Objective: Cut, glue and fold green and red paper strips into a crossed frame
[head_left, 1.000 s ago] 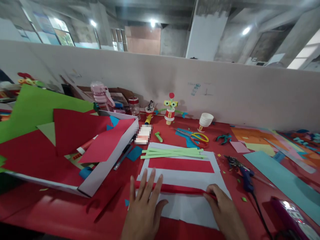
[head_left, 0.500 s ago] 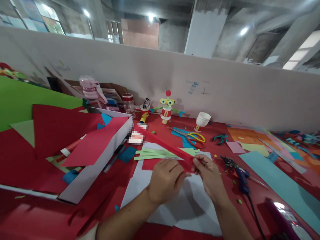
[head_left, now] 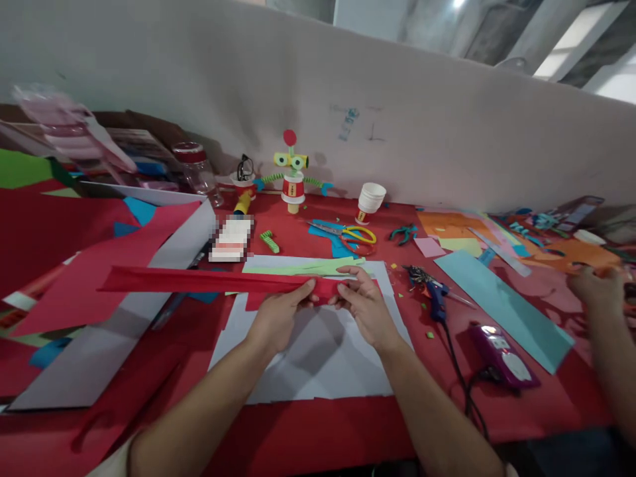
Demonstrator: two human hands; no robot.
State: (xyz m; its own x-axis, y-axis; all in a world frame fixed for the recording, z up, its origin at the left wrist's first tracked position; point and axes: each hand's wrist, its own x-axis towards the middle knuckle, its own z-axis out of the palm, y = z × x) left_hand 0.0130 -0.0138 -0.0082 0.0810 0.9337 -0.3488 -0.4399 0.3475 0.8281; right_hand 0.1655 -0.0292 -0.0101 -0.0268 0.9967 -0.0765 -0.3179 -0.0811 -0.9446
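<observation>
A long folded strip of red paper (head_left: pixel 209 281) stretches sideways above the table, its free end out to the left over the box. My left hand (head_left: pixel 281 315) pinches it between thumb and fingers near its right part. At the strip's right end, my right hand (head_left: pixel 365 301) grips it, thumb in front and index finger raised along the top. Beneath both hands are white sheets (head_left: pixel 318 371), with light green paper strips (head_left: pixel 263 265) lying across their far edge. Another red paper piece, partly covered by my hands, rests on the white sheets.
Scissors (head_left: pixel 342 232), pliers (head_left: pixel 402 234) and a glue gun (head_left: pixel 437 298) lie beyond and to the right. A cup figure (head_left: pixel 293 189) and stacked paper cups (head_left: pixel 370 199) stand near the wall. A white box (head_left: pixel 124 318) is left; another person's hand (head_left: pixel 596 288) is far right.
The red strip has swung from slanting away from me to lying nearly level leftward. My left hand now pinches it beside my right. The view has turned right and down; another person's hand appears.
</observation>
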